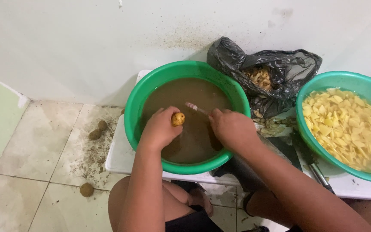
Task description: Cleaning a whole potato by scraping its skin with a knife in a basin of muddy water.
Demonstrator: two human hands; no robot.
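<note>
Over murky basin [151, 81], curled hands: potato [177, 118] (left [159, 129]), peeler [195, 107] (right [232, 129]).

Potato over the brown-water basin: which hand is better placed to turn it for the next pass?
Left. The left hand already pinches the small potato above the green basin. The right hand is occupied by a thin tool, held just beside it.

Off to the side, a second green basin [323, 83] brims with pale cut potato pieces [348, 126]. Behind it slumps a black plastic bag [280, 71] of peelings, against the white wall [86, 38]. Three dirty potatoes [86, 189] lie on the gritty tiled floor [31, 150].
</note>
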